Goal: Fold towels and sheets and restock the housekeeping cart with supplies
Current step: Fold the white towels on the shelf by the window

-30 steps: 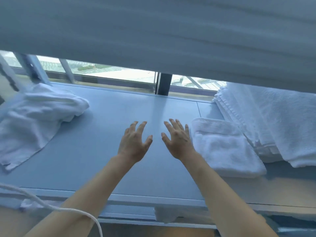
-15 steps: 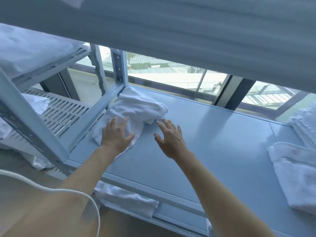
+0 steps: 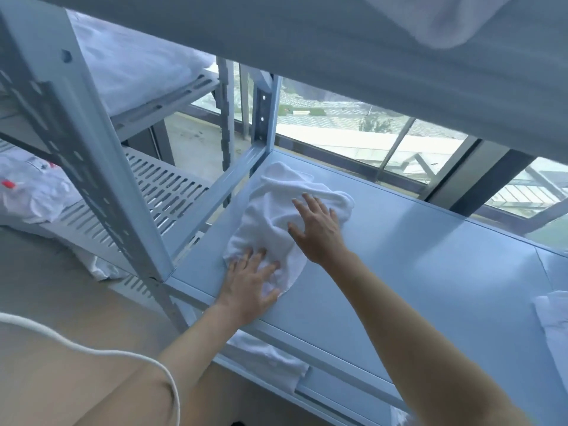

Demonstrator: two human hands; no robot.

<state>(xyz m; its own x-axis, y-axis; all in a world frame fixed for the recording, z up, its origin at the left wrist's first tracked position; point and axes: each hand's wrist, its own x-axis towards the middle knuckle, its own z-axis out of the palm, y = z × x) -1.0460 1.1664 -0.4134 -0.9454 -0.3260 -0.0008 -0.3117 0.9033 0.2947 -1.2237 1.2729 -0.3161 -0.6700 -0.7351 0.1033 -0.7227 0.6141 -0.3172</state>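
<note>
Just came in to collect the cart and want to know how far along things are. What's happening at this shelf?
A person is working at a pale blue metal shelf by a window. Both bare hands lie flat, fingers spread, on a crumpled white towel at the shelf's left end: the left hand on its near edge, the right hand on its middle. The towel is not yet folded. Another white towel shows at the right edge, and more white linen sits on the level below.

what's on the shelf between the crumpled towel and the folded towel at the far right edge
Nothing: in the head view the shelf is bare between the crumpled towel and the folded towel; only the right forearm crosses above it.
</note>
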